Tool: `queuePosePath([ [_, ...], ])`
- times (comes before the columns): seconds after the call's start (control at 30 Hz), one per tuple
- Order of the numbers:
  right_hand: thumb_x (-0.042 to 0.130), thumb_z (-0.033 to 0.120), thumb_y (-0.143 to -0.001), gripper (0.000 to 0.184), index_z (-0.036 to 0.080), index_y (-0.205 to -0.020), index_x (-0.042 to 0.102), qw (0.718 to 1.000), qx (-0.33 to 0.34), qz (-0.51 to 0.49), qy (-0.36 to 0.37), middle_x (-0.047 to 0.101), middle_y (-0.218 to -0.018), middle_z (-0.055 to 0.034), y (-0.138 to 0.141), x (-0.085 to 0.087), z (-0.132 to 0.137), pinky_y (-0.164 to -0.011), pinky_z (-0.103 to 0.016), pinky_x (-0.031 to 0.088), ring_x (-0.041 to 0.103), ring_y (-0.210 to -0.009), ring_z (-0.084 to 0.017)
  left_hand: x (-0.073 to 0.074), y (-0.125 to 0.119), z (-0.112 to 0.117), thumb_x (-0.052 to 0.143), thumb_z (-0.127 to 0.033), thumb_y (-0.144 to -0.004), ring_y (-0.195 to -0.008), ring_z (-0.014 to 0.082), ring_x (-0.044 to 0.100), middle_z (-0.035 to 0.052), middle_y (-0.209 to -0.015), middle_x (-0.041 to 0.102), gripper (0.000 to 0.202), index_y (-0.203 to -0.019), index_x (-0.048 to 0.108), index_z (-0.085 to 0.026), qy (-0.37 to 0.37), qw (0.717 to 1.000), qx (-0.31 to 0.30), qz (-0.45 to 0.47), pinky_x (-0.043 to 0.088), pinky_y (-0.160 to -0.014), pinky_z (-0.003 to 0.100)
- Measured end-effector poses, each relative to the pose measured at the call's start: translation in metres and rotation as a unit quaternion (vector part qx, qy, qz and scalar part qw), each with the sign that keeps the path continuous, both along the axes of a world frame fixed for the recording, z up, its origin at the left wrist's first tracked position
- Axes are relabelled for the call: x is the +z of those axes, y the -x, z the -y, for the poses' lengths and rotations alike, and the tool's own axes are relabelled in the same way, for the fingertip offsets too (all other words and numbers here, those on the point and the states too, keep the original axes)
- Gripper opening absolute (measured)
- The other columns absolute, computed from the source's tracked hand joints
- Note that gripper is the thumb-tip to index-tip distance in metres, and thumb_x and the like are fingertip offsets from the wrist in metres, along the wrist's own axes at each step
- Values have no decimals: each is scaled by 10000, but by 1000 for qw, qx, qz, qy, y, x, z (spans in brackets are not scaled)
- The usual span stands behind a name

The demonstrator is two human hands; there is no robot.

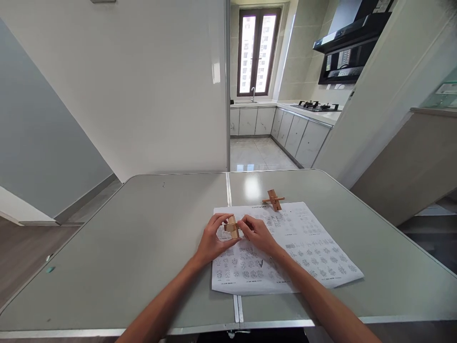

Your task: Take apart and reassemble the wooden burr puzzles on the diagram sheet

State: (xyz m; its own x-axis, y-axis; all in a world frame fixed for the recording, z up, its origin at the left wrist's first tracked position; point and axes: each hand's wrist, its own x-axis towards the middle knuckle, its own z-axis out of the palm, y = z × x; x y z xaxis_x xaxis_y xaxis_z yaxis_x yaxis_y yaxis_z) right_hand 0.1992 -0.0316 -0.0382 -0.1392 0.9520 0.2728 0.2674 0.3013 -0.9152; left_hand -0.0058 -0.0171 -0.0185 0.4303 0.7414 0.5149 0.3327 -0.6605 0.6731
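The left hand (210, 242) grips the wooden block (232, 228) between thumb and fingers, best held steady over the paper (314, 259) below while the right hand (260, 235), pinching its right end, works gently.

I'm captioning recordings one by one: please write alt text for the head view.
The left hand grips a small pale wooden piece of crossed blocks, the right hand at its right, above a white paper sheet printed with diagrams on a grey-green table. A brown wooden cross-shaped piece rests at the sheet's far edge.
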Motion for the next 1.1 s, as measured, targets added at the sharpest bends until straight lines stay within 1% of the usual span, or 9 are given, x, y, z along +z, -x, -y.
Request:
queuePosePath([
  [0.1, 500, 512, -1023, 400, 232, -738, 501, 1000, -7, 2, 2, 496, -575, 46, 0, -1, 0, -562, -288, 329, 426, -542, -142, -1, 0, -1, 884, -373, -787, -1035, 235, 638, 62, -1253, 645, 621, -1337, 601, -323, 1, 1000, 4, -7, 555, -957, 427],
  [0.3, 508, 541, -1009, 427, 232, -715, 488, 1000, -2, -13, 26, 487, -555, 49, -1, -3, -3, -553, -282, 337, 432, -529, -140, 0, -2, -1, 896, -294, -754, -1061, 242, 636, 57, -1229, 654, 611, -1297, 615, -311, -1, 1000, 7, -11, 546, -972, 426],
  [0.4, 521, 558, -1004, 440, 232, -711, 482, 999, -6, -24, 36, 486, -558, 50, -5, -2, -4, -553, -283, 339, 425, -528, -139, 1, 0, -3, 901, -301, -743, -1065, 249, 635, 58, -1203, 661, 608, -1284, 622, -303, 0, 1000, 16, -16, 542, -968, 430],
  [0.53, 533, 593, -997, 457, 240, -714, 464, 996, -11, -71, 54, 471, -529, 59, -10, -3, -6, -547, -289, 352, 418, -497, -140, 2, 3, -6, 909, -332, -731, -1059, 256, 637, 55, -1167, 668, 614, -1272, 622, -295, 5, 999, 40, -20, 536, -953, 435],
  [0.7, 545, 627, -985, 479, 246, -713, 444, 990, -4, -119, 81, 442, -534, 65, -10, -9, -10, -527, -290, 356, 409, -481, -135, 1, 3, -7, 902, -341, -740, -1030, 243, 639, 51, -1153, 673, 598, -1265, 621, -287, 12, 999, 47, -14, 532, -930, 419],
  [0.9, 601, 671, -939, 517, 244, -702, 431, 974, -10, -191, 124, 389, -536, 74, -9, -11, -12, -517, -281, 360, 421, -483, -130, 3, 5, -10, 879, -359, -759, -993, 224, 643, 44, -1161, 700, 555, -1250, 635, -275, 55, 997, 54, 28, 533, -898, 391],
  [1.0, 625, 693, -915, 526, 241, -708, 453, 962, -27, -233, 143, 365, -536, 76, -10, -9, -13, -490, -272, 344, 393, -479, -124, 2, 7, -13, 844, -413, -796, -991, 222, 649, 50, -1183, 702, 529, -1260, 634, -273, 78, 992, 87, 51, 542, -902, 390],
  [1.1, 628, 702, -912, 534, 239, -708, 455, 958, -36, -248, 138, 358, -543, 73, -11, -9, -13, -470, -268, 331, 388, -474, -120, -3, 12, -20, 817, -467, -816, -1025, 246, 654, 68, -1204, 692, 540, -1278, 625, -264, 72, 984, 158, 39, 542, -905, 413],
])
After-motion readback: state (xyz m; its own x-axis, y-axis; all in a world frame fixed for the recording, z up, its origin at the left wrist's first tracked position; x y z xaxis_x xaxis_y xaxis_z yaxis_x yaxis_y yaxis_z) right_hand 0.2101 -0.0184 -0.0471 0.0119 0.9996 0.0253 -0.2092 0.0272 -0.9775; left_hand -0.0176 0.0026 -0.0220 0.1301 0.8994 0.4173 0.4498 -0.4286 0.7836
